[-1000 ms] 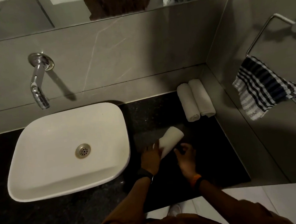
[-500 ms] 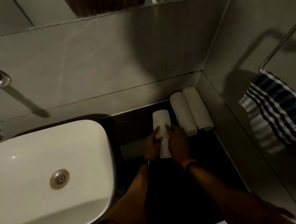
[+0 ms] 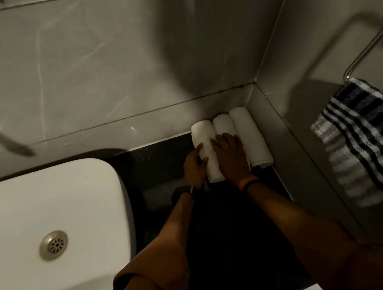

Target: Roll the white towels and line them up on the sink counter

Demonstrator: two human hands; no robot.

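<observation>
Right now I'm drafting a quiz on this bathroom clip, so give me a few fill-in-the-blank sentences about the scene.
1. ____ rolled white towels lie side by side on the counter.
2. The left hand and right hand rest on the towel row, nearest the ____ end.
3. The towel row sits to the ____ of the white sink.
4. The hanging cloth has a ____ pattern.

Missing words: three; left; right; striped

Lying side by side in the counter (image 3: 155,172) corner: three rolled white towels (image 3: 252,136). Pressing the leftmost roll (image 3: 205,141) with the left hand (image 3: 194,165), resting the right hand (image 3: 230,155) flat across the middle roll (image 3: 223,123). Hanging nearby: striped cloth (image 3: 365,140).
</observation>
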